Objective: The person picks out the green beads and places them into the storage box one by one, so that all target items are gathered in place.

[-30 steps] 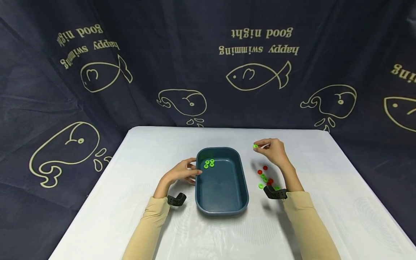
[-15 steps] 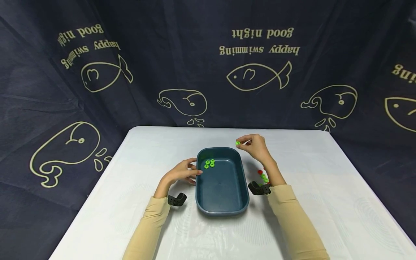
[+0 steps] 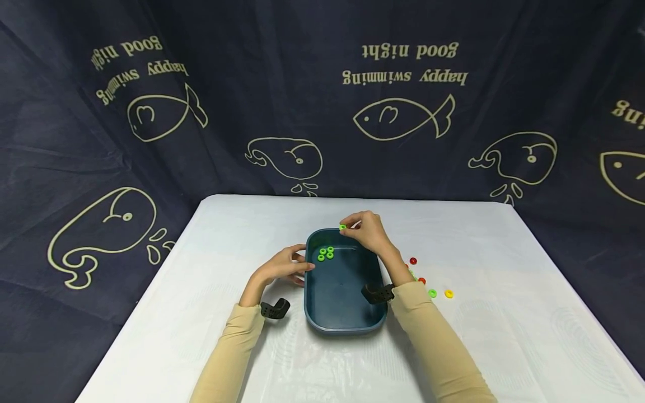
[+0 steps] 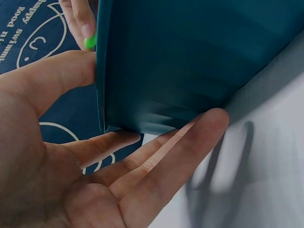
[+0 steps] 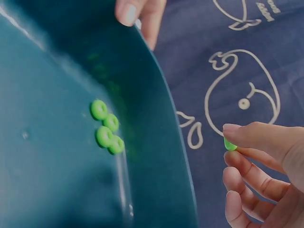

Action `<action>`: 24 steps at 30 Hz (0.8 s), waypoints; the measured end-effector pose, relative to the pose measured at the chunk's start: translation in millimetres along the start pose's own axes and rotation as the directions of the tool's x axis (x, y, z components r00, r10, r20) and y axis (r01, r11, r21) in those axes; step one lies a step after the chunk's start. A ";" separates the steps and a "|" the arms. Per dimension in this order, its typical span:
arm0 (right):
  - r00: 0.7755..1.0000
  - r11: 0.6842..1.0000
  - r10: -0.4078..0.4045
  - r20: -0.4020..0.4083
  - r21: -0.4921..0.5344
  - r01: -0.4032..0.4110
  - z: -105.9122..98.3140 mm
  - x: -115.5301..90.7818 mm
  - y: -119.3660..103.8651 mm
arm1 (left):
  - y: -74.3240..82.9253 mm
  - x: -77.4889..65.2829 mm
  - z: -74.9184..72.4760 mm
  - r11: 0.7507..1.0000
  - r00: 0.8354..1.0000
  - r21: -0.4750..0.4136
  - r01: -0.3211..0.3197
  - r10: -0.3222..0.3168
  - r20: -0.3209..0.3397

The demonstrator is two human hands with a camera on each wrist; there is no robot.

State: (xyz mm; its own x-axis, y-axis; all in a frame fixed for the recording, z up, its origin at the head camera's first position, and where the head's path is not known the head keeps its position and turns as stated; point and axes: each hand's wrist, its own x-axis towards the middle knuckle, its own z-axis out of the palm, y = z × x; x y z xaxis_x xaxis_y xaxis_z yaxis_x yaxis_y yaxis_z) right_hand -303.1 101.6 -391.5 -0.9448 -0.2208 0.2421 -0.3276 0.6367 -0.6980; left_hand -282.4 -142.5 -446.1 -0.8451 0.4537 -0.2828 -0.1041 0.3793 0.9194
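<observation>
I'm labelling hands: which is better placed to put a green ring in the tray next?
Likely the right hand: it pinches a green ring near the far end of the tray; the left hand holds its side.

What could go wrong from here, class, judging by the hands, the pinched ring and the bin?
The right hand pinches a small green ring near the far rim of the blue bin in the head view; it might slip and land outside.

The left hand grips one side of the bin; a tug could perhaps tilt it and shift the four green rings lying loose inside.
</observation>
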 end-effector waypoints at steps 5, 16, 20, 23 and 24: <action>1.000 1.000 -0.005 0.017 0.022 0.005 16.0 4.1 0.8 | -0.7 0.0 -0.3 1.000 1.000 -0.008 -0.001 0.002 0.007; 0.996 0.999 -0.001 0.086 -0.043 0.005 43.7 6.0 1.5 | -1.3 -0.4 -1.4 1.000 1.000 -0.014 -0.007 0.007 0.016; 0.994 0.997 0.028 0.102 -0.081 -0.020 50.8 5.7 4.7 | -0.7 0.1 -1.2 1.000 1.000 -0.013 -0.003 0.004 0.014; 0.993 0.994 0.041 0.112 -0.105 -0.029 55.4 6.4 7.1 | -0.5 0.1 -1.3 1.000 1.000 -0.014 -0.003 0.003 0.014; 0.992 0.993 0.047 0.114 -0.111 -0.034 56.8 6.8 7.4 | -0.4 0.0 -1.4 1.000 1.000 -0.014 -0.003 0.003 0.013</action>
State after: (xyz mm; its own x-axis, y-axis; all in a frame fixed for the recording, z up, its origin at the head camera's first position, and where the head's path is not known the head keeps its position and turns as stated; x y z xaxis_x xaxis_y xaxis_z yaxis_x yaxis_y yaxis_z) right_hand -312.0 62.8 -433.3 -0.9529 -0.2734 0.1313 -0.2934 0.7220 -0.6266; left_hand -283.0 -143.7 -446.0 -0.8383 0.4657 -0.2834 -0.1088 0.3665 0.9240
